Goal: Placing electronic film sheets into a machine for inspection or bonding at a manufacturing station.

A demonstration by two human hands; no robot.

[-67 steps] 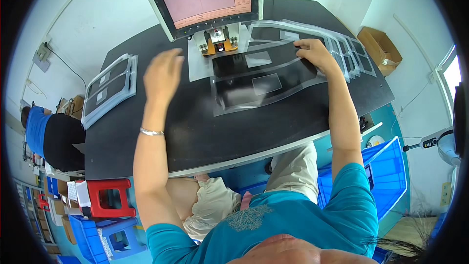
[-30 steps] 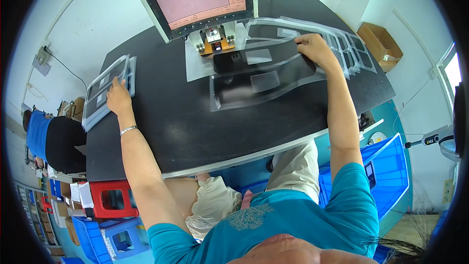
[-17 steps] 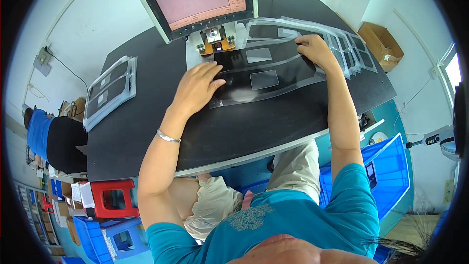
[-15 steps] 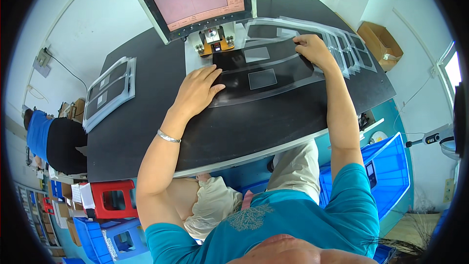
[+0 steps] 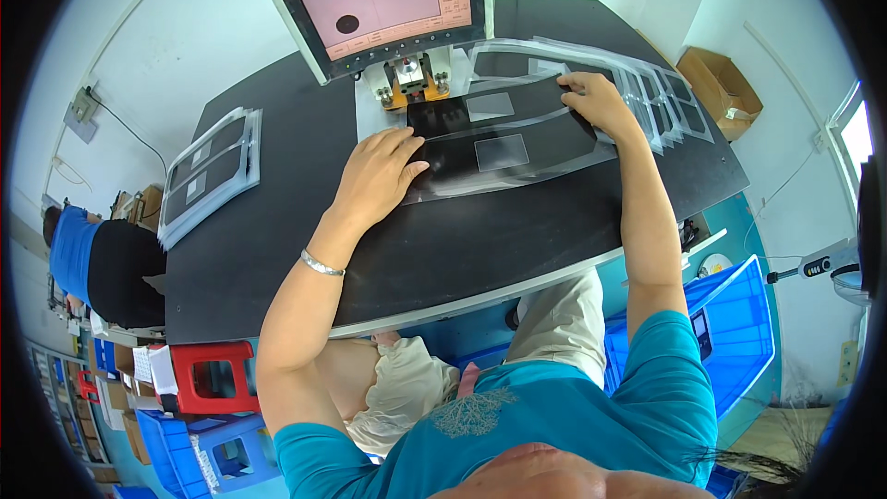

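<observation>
A clear plastic sheet with black printed panels and clear windows lies on the dark table, its far-left corner under the head of a small machine. My left hand rests on the sheet's left edge, fingers stretched out and thumb apart. At its far right edge, my right hand has curled fingers pinching the sheet. Above the machine head, a monitor shows a pale pink picture with a dark round spot at its lower left.
A fanned stack of similar sheets lies to the right, and another stack at the table's left. A cardboard box stands beyond the right edge. Blue crates and a red stool are below the table. Another person bends at far left.
A dark round spot has appeared on the monitor. The view has shifted a little, and the sheet and both hands sit nearly where they were.
</observation>
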